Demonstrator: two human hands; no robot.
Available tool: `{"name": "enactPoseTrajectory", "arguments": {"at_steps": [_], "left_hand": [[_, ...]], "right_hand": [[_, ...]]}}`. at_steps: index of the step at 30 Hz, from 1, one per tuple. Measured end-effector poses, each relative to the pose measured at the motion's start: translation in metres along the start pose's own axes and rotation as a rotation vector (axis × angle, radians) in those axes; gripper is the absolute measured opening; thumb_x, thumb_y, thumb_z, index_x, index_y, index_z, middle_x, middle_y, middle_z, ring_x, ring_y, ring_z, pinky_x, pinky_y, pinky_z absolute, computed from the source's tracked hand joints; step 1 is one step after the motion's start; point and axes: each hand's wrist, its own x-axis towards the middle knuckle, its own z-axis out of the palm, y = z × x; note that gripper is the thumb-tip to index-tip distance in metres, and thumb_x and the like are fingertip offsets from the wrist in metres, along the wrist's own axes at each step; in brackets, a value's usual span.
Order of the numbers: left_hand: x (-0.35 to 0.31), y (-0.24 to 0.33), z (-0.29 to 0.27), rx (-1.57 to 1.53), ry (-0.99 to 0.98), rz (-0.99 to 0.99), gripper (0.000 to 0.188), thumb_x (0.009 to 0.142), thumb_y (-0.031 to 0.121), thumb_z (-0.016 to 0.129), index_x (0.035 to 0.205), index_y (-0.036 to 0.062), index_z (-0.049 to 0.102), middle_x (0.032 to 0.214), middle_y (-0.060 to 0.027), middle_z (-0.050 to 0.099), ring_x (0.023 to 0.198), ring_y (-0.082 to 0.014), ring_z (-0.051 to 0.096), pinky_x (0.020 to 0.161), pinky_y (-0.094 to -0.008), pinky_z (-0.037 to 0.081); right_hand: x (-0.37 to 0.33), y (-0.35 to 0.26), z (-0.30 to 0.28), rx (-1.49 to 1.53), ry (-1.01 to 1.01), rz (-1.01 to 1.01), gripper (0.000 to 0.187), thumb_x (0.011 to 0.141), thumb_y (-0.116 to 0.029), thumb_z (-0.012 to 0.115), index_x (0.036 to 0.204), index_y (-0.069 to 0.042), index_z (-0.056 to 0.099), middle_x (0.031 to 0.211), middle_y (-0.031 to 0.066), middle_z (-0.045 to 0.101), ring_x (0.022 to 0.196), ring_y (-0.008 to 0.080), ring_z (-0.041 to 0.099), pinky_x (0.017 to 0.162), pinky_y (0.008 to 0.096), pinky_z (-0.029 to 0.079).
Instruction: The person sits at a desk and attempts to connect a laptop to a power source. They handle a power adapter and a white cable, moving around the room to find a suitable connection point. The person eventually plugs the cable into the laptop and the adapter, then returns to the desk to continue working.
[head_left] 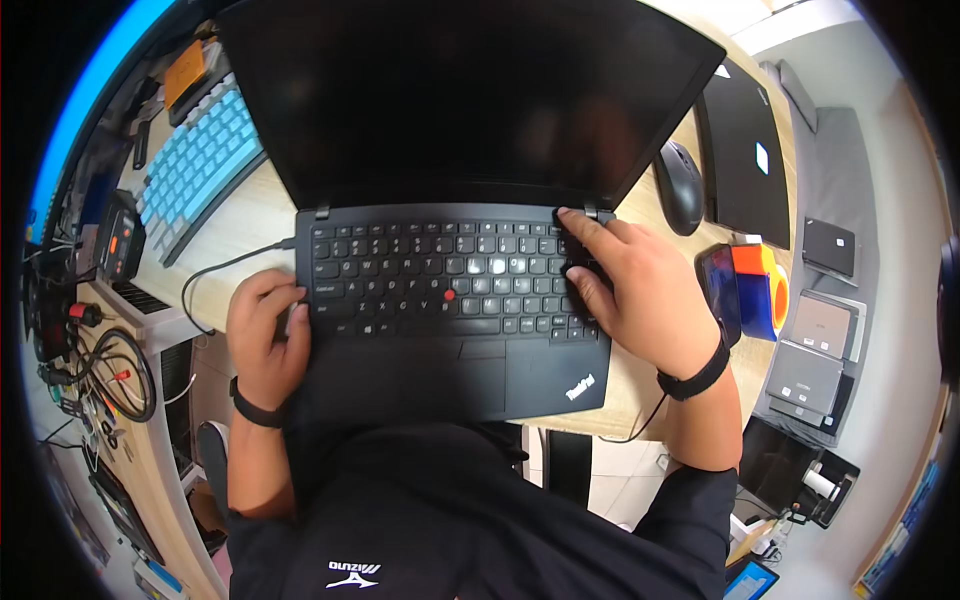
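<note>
A black laptop (400, 375) lies open in front of me on a wooden desk, its screen (450, 100) dark. A red pointing stick (449, 295) shows among the keys. My left hand (268, 330) is closed at the laptop's left side, its bent fingers and thumb against the edge; the fingertips are partly hidden. My right hand (645, 285) lies over the keyboard's right side with nothing held. Its index finger stretches to the upper right corner above the keys, near the hinge, and the thumb rests by the right-hand keys. A black cable (230, 262) runs into the laptop's left side.
Left of the laptop stands a blue and grey keyboard (200, 165). To the right are a black mouse (680, 188), a flat black device (745, 150) and an orange and blue tape dispenser (757, 290). Several closed laptops (805, 375) lie farther right; cables (125, 375) hang at left.
</note>
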Motion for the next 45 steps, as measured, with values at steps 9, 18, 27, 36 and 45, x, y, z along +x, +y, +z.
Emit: {"name": "enactPoseTrajectory", "arguments": {"at_steps": [9,18,27,36,45], "left_hand": [[0.001,-0.005,0.006,0.069,0.007,-0.04,0.014,0.082,0.007,0.063,0.093,-0.0015,0.063,0.089,-0.0177,0.06,0.084,-0.0367,0.059,0.077,-0.0433,0.047],[-0.01,-0.011,0.002,0.096,-0.034,-0.065,0.022,0.094,0.018,0.057,0.094,-0.0033,0.06,0.082,-0.015,0.054,0.076,-0.0291,0.051,0.073,-0.0395,0.042],[-0.009,-0.011,0.002,0.078,-0.044,-0.057,0.023,0.094,0.019,0.057,0.093,-0.0038,0.059,0.081,-0.0141,0.053,0.074,-0.0269,0.048,0.072,-0.0383,0.04],[-0.011,-0.013,0.003,0.084,-0.041,-0.052,0.024,0.095,0.02,0.057,0.094,-0.0037,0.059,0.08,-0.0121,0.05,0.073,-0.0245,0.047,0.069,-0.0366,0.038],[-0.011,-0.009,0.004,0.101,-0.033,-0.115,0.026,0.093,0.026,0.059,0.09,-0.0002,0.059,0.078,-0.0132,0.054,0.073,-0.0299,0.052,0.071,-0.0412,0.042]], "right_hand": [[0.017,0.01,-0.002,-0.012,-0.132,-0.052,0.05,0.087,-0.014,0.072,0.135,-0.006,0.064,0.085,0.0102,0.061,0.081,0.0308,0.062,0.073,0.0408,0.05],[0.021,0.025,0.005,0.12,-0.162,-0.094,0.054,0.083,-0.015,0.076,0.134,0.0,0.063,0.074,0.0075,0.059,0.069,0.0267,0.06,0.064,0.0378,0.048],[0.022,0.028,0.004,0.185,-0.205,-0.083,0.06,0.081,-0.014,0.077,0.135,0.004,0.06,0.067,0.0057,0.06,0.061,0.026,0.06,0.058,0.0367,0.047],[0.021,0.029,0.006,0.207,-0.22,-0.083,0.063,0.08,-0.014,0.078,0.137,0.005,0.057,0.065,0.005,0.059,0.059,0.0249,0.058,0.057,0.0361,0.047],[0.02,0.029,0.008,0.227,-0.205,-0.086,0.066,0.078,-0.013,0.079,0.138,0.005,0.057,0.064,0.0055,0.057,0.058,0.0258,0.057,0.056,0.0363,0.046]]}}
